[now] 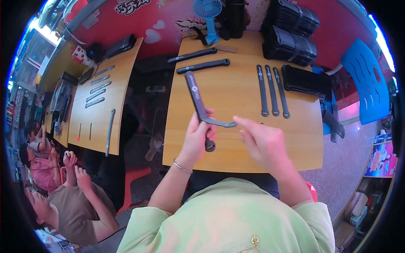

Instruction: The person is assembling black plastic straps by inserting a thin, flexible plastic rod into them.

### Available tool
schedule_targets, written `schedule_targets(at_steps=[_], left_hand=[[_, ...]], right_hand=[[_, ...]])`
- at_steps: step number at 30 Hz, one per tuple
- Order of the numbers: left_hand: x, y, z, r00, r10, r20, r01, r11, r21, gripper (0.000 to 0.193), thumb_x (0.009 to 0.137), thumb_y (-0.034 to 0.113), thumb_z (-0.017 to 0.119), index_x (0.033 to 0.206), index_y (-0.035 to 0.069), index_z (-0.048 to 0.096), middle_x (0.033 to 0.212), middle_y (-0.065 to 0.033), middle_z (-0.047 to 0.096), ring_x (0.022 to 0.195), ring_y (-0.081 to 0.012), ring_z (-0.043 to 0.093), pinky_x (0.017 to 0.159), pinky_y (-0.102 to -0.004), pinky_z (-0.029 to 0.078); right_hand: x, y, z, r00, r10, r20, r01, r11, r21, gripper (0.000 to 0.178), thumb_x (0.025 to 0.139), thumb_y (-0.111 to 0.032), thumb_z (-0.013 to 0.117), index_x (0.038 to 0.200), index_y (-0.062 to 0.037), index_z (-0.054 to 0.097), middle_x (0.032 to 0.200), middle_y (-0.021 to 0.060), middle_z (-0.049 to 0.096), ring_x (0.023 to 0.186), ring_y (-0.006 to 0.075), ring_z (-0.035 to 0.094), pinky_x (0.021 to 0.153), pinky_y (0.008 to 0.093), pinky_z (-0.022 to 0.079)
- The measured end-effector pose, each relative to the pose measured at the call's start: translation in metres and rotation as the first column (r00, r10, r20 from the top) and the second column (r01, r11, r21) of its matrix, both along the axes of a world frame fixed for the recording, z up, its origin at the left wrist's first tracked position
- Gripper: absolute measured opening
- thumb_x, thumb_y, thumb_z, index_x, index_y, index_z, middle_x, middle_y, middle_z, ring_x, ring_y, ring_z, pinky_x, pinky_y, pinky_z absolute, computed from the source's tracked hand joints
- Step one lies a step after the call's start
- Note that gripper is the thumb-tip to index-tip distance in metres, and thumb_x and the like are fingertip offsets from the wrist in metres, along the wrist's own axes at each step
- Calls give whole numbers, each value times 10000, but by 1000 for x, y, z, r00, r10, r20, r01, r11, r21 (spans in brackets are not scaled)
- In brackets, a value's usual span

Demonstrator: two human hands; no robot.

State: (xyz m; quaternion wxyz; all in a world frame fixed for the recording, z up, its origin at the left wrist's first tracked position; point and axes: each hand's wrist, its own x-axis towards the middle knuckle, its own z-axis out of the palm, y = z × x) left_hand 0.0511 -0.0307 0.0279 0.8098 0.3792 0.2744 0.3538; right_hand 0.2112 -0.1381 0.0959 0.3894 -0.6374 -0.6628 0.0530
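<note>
1. Held strap (195, 90): black, pale marking on its far part; raised above the near half of the table (236, 88), left of its middle. Long axis runs far to near, the far end leaning left; a rounded, slotted end hangs on the near side of the fist.
2. Left hand (198, 134): closed around the held strap, between its two ends.
3. Strip (218, 122): narrow, dark; leaves the left fist rightward, roughly crosswise to the held strap.
4. Right hand (265, 141): nearer the strip's outer end; index fingertip at that end, the other fingers loosely curled. Whether it pinches the strip or only touches it, one cannot tell.
5. Two straps (203, 66): black, lying far left, just beyond the held strap.
6. Three straps (271, 90): side by side on the right, long axes far to near, well apart from the right hand.
7. Hard to make out: the middle of the held strap, covered by the left fingers; whether the strip is part of it or separate; the right thumb's contact.
</note>
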Motion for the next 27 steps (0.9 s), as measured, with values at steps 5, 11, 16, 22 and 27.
schedule_targets(at_steps=[5, 11, 16, 22, 27], left_hand=[[-6, 13, 3, 979, 203, -6, -203, 975, -95, 131, 939, 78, 418, 1066, 93, 447, 680, 13, 409, 518, -52, 341, 456, -193, 295], [9, -2, 11, 998, 10, -64, -17, 994, -106, 142, 921, 67, 419, 1057, 96, 452, 676, 20, 402, 497, -47, 325, 446, -192, 273], [7, -3, 11, 988, -112, -111, 98, 988, -121, 176, 902, 68, 433, 1076, 91, 452, 675, 30, 384, 502, -40, 318, 446, -185, 258], [-14, -13, 15, 851, -398, -344, 431, 902, 20, 173, 908, 55, 424, 1077, 62, 461, 673, 51, 344, 528, -25, 291, 458, -185, 243], [-62, -4, 13, 765, -512, -391, 527, 847, -77, 151, 919, 86, 446, 1065, 79, 484, 692, 60, 368, 557, -28, 306, 489, -186, 259]], right_hand=[[17, -11, -7, 962, -128, -240, 34, 932, -361, 435, 746, -200, 722, 1155, -137, 589, 675, 56, 609, 523, 196, 572, 482, 316, 436], [-2, 17, -14, 926, -33, -377, 45, 999, 25, 486, 685, -136, 773, 1144, -131, 615, 815, 12, 607, 495, 111, 405, 478, 244, 379], [-1, 31, -43, 750, 48, -660, -86, 996, -26, 221, 783, 8, 660, 998, -41, 665, 721, -44, 530, 550, 14, 330, 488, 186, 275], [47, 59, -42, 583, -147, -799, 191, 981, -41, 21, 847, -51, 622, 855, -38, 637, 626, -94, 464, 538, -8, 337, 464, 195, 226], [103, 70, -6, 636, -184, -749, 299, 954, 20, 54, 868, -90, 619, 857, -39, 631, 679, -80, 493, 606, -6, 383, 542, 169, 284]])
